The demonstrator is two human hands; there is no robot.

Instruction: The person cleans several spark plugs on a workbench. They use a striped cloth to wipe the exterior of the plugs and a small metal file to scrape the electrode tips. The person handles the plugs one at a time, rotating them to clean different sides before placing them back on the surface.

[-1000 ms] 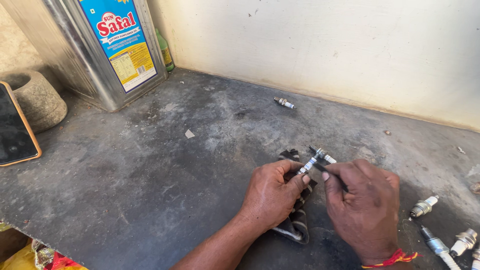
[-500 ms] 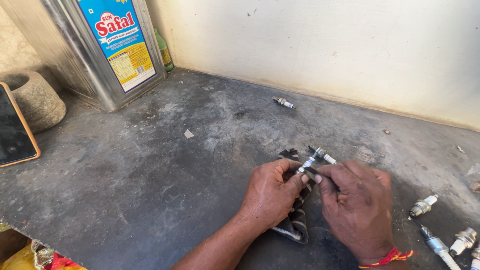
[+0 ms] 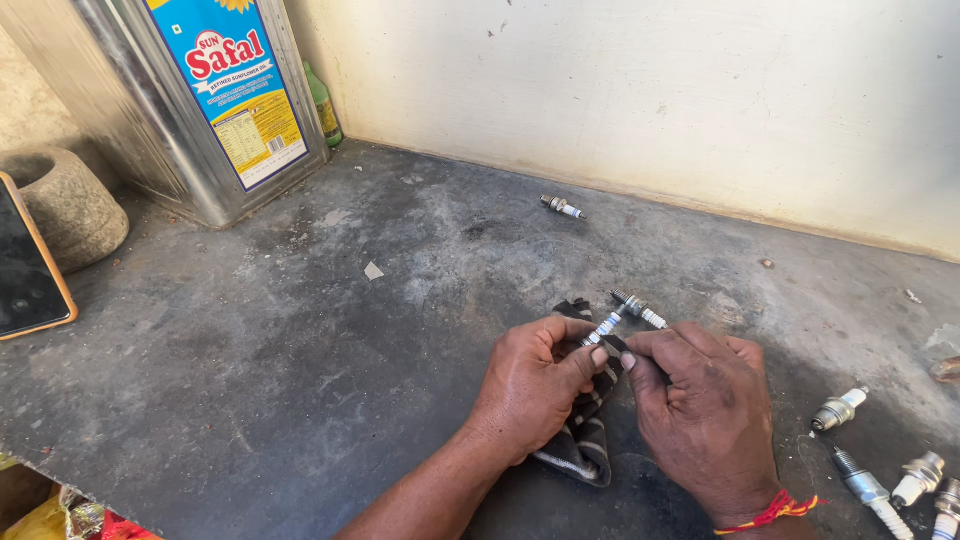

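Note:
My left hand (image 3: 528,385) pinches a small spark plug (image 3: 604,327) by its white end, the metal tip pointing up and away. My right hand (image 3: 705,405) meets it from the right, its thumb and fingers closed on the near end of the same plug. A dark striped rag (image 3: 585,435) lies under both hands on the grey slab (image 3: 250,380). A second spark plug (image 3: 640,311) rests on the slab just beyond the fingertips.
A large metal oil tin (image 3: 190,95) stands at the back left with a green bottle (image 3: 324,105) behind it. A stone bowl (image 3: 65,205) and a phone (image 3: 28,265) sit at the left edge. One spark plug (image 3: 561,206) lies near the wall; several more (image 3: 880,470) lie at right.
Both hands have stayed together on the spark plug over the rag; the fingers have shifted slightly on it. Nothing else moved.

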